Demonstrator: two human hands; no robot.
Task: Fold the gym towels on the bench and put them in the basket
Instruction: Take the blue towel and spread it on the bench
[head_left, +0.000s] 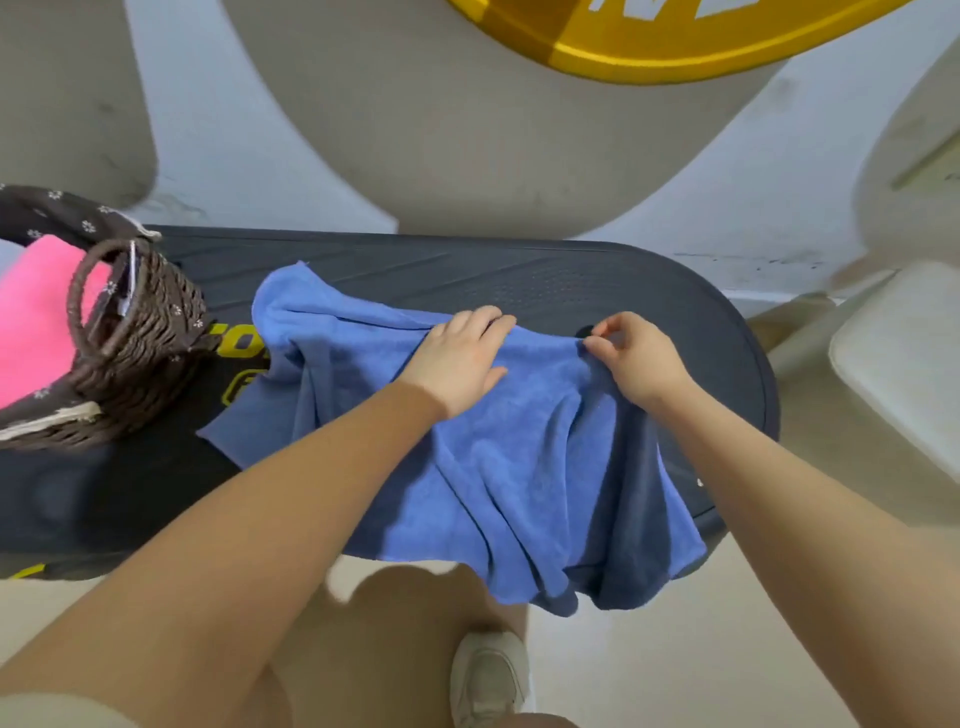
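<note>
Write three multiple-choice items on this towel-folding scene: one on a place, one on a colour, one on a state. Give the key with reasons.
1. Where does the basket stand?
A. on the bench's left end
B. on the floor
C. on the white chair

2. What colour is the towel in the basket?
A. yellow
B. pink
C. green

3. How does the blue towel lie?
A. folded square
B. rolled up
C. spread, rumpled, draping over the near edge

Key: 1 A, it sits on the bench; 2 B, the pink towel shows inside; 3 C, left hand presses it, right hand pinches its edge.

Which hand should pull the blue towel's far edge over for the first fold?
Probably the right hand: it already pinches the blue towel at its far edge, while the left hand lies flat, anchoring it.
</note>
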